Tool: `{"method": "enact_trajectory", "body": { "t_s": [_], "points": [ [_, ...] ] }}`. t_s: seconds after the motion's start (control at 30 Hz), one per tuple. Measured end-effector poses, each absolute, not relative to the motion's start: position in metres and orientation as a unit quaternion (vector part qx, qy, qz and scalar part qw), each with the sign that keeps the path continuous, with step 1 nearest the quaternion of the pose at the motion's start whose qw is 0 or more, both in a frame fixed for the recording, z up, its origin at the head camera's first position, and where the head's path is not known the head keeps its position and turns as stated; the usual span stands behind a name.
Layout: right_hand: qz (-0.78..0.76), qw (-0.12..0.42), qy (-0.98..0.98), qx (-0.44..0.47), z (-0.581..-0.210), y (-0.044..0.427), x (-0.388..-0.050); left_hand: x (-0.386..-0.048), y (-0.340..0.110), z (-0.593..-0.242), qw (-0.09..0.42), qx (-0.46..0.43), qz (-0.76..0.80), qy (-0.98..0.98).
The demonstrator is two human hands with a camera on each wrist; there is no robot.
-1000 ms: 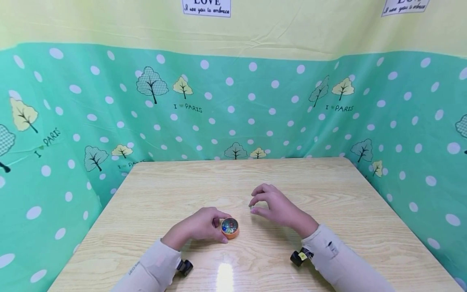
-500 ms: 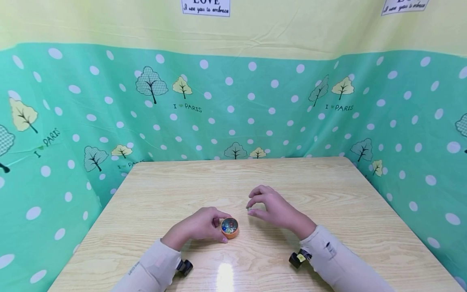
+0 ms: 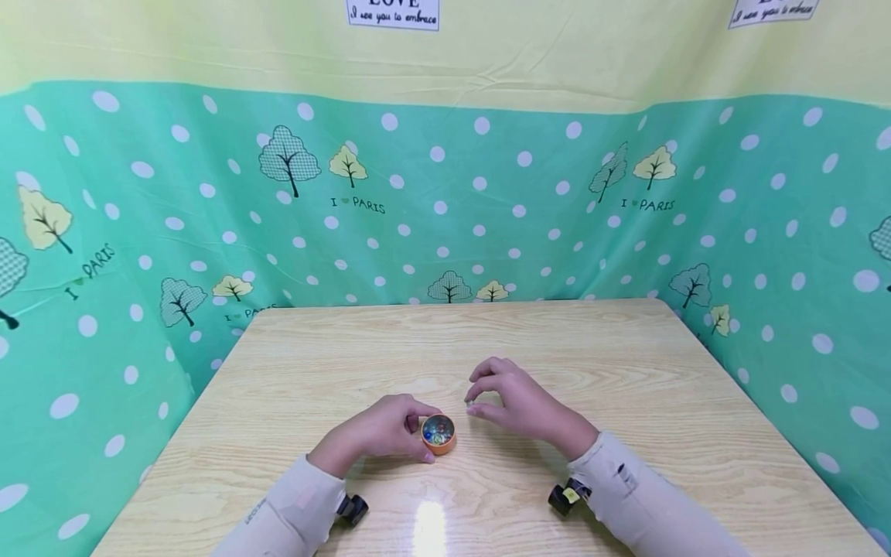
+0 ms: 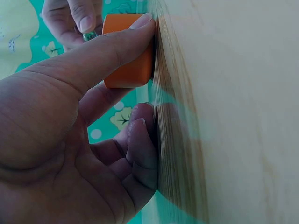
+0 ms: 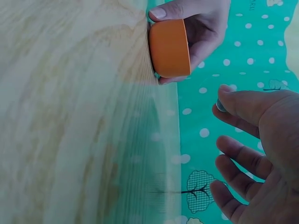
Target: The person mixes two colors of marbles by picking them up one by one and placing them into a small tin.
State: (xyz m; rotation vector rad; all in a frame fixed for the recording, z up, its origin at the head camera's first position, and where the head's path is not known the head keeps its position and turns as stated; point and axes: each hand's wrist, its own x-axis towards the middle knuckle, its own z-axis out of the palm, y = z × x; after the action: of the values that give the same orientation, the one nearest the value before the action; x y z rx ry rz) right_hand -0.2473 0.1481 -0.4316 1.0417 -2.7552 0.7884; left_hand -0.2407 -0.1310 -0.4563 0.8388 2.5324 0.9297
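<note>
A small orange cup (image 3: pixel 438 435) with several colourful marbles in it stands on the wooden table. My left hand (image 3: pixel 384 429) grips it by the sides between thumb and forefinger, as the orange wall (image 4: pixel 128 51) in the left wrist view shows. Above the table, to the right of the cup and a little behind it, is my right hand (image 3: pixel 518 401). Its thumb and forefinger pinch a small greenish glass marble (image 4: pixel 88 36), mostly covered by the fingertips. In the right wrist view the marble (image 5: pixel 221 106) shows between the two tips, apart from the cup.
The pale wooden table (image 3: pixel 334 348) reaches back to a green dotted cloth (image 3: pixel 418 232) that hangs behind it and at both sides. Black wrist cameras (image 3: pixel 353 510) sit at both cuffs, close over the table.
My right hand has moved a little to the left and towards me, bringing the marble nearer to the cup. The left hand and the cup have stayed in place.
</note>
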Motion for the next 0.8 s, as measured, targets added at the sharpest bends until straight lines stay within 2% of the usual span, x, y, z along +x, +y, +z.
{"method": "enact_trajectory", "body": {
  "t_s": [0.8],
  "points": [
    [0.258,0.044,-0.899,0.351,-0.442,0.137,-0.241,-0.242,-0.132,-0.457,0.157,0.299,0.319,0.885]
  ]
}}
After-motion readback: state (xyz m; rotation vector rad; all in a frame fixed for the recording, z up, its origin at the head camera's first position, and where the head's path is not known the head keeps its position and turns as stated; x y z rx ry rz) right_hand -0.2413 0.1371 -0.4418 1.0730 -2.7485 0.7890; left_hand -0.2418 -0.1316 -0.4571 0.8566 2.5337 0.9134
